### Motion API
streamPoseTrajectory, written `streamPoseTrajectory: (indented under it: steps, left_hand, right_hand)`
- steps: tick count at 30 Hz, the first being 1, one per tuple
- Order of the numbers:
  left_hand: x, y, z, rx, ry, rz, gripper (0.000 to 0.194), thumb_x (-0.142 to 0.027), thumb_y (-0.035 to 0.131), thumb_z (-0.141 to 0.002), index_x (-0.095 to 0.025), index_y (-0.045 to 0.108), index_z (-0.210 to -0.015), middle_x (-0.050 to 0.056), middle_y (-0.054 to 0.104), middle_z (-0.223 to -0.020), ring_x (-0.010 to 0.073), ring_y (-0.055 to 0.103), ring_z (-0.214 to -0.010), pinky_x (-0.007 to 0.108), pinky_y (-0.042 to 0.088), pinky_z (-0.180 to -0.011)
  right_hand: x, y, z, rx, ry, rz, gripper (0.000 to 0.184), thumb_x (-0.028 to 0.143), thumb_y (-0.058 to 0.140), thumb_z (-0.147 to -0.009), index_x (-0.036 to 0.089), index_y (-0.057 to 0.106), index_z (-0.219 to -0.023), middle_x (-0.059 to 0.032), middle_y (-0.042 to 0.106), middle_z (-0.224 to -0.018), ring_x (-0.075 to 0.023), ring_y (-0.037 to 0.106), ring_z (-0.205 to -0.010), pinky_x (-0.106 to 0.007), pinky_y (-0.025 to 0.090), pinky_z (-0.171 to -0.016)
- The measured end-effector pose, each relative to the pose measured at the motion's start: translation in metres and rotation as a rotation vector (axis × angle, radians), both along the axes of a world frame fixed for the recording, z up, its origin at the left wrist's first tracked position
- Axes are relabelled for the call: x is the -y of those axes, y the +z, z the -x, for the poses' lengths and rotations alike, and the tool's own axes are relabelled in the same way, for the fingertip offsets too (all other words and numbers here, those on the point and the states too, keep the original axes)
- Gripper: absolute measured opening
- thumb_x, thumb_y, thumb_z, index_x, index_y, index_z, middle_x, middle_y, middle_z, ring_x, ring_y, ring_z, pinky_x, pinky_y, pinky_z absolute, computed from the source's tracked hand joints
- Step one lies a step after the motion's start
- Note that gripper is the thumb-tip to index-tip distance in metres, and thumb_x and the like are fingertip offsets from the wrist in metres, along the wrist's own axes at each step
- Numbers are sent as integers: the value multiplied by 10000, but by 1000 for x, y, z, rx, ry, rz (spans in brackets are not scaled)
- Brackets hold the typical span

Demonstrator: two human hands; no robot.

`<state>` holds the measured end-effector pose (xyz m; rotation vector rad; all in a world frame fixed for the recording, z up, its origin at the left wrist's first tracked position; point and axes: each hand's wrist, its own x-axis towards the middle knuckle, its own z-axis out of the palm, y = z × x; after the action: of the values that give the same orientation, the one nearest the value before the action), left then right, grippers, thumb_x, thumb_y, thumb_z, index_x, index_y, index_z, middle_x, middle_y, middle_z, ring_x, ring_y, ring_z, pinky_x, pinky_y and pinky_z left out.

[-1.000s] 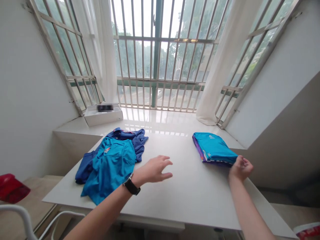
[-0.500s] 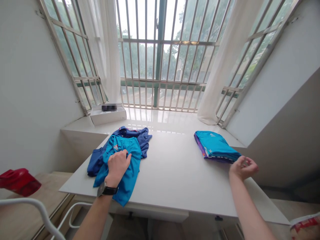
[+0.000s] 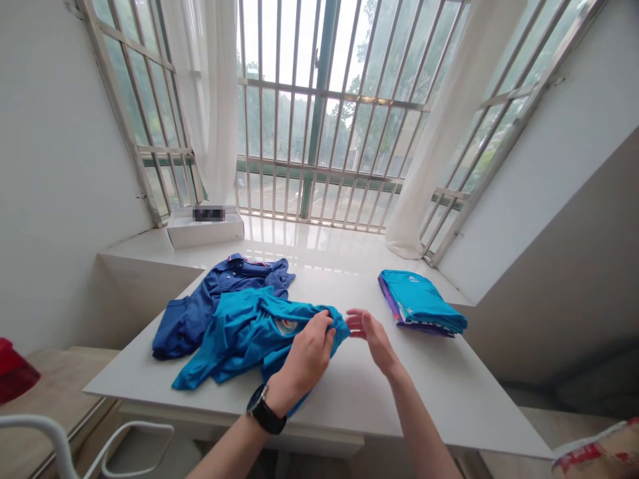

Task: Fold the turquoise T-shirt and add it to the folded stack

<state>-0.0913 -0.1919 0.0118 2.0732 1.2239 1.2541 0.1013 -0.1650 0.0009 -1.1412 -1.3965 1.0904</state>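
your left grip (image 3: pixel 303 364) is clamped on the teal shirt (image 3: pixel 249 332), which stretches away leftward; your right grip (image 3: pixel 373 336) is apart, open just beside its right end.

Rumpled teal shirt (image 3: pixel 249 332) lying partly over a navy polo shirt (image 3: pixel 219 283)

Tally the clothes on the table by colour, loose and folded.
Bright blue shirt: 1
Dark blue shirt: 1
Folded bundle, bright blue and purple: 1
Total: 3
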Motion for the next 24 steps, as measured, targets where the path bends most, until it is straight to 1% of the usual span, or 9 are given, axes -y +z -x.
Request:
streamPoseTrajectory:
  steps: [1, 3, 7, 9, 10, 13, 16, 20, 24]
  left_hand:
    - [0, 3, -8, -7, -60, -5, 276, -291, 382, -984, -218, 602, -1134, 124, 588, -1335, 273, 545, -1251, 402, 426, -1067]
    - [-1, 16, -15, -61, -186, -8, 294, -255, 379, -974, -215, 617, -1143, 124, 581, -1342, 274, 541, -1247, 402, 422, -1068]
    - [-22, 49, 2, -245, -501, 73, 231, -263, 469, -934, -231, 696, -958, 62, 723, -964, 231, 663, -892, 329, 503, -874]
    - [-47, 57, 19, -221, -464, 109, 246, -282, 466, -936, -242, 708, -951, 32, 726, -841, 210, 661, -791, 310, 504, -821]
    - [-64, 56, 29, -187, -381, 92, 228, -308, 497, -925, -241, 712, -960, 39, 731, -900, 221, 661, -841, 314, 497, -840]
    - [-115, 38, 55, -152, -169, 72, 227, -370, 641, -824, -236, 713, -992, 65, 718, -1039, 264, 636, -1012, 337, 467, -938]
    - [-150, 8, 70, -253, -246, 242, 401, -408, 773, -673, -227, 714, -1025, 72, 718, -1055, 283, 643, -1003, 337, 481, -905]
    - [-159, -17, 68, -223, -333, 331, 362, -468, 719, -737, -213, 726, -992, 63, 730, -980, 250, 650, -919, 295, 481, -826]
    - [-156, -18, 62, -160, -329, 373, 366, -529, 707, -743, -181, 709, -856, 12, 671, -753, 192, 605, -743, 251, 459, -682]
  right_hand:
    - [-5, 6, 9, -49, 195, 145, 583, 732, 480, -848, 218, 672, -1045, -63, 689, -874, -239, 647, -827, -391, 535, -744]
    - [-18, 17, 16, -105, 371, 254, 528, 689, 582, -818, 207, 701, -997, -41, 703, -853, -211, 641, -806, -334, 526, -711]
    - [-50, 29, 7, -119, 363, 202, 359, 471, 791, -725, 185, 727, -931, -5, 720, -855, -164, 636, -754, -259, 498, -673]
    - [-65, 26, 2, -164, 350, 230, 392, 447, 809, -705, 177, 726, -975, -15, 736, -867, -166, 654, -720, -261, 501, -649]
    - [-71, 23, 0, -205, 335, 246, 404, 452, 806, -707, 175, 724, -989, -23, 744, -873, -171, 664, -716, -266, 507, -650]
    - [-86, 6, -5, -357, 218, 271, 396, 459, 801, -708, 185, 720, -982, -37, 761, -897, -191, 691, -760, -296, 529, -710]
    - [-96, -11, -10, -460, 4, 255, 382, 446, 827, -657, 191, 714, -919, -25, 758, -853, -196, 687, -758, -311, 536, -730]
    - [-105, -21, -18, -436, -317, 107, 378, 474, 802, -636, 208, 685, -877, -2, 730, -770, -196, 660, -714, -315, 531, -682]
    - [-111, -22, -30, -393, -507, -1, 382, 511, 728, -677, 235, 642, -928, 11, 701, -747, -207, 651, -719, -319, 530, -649]
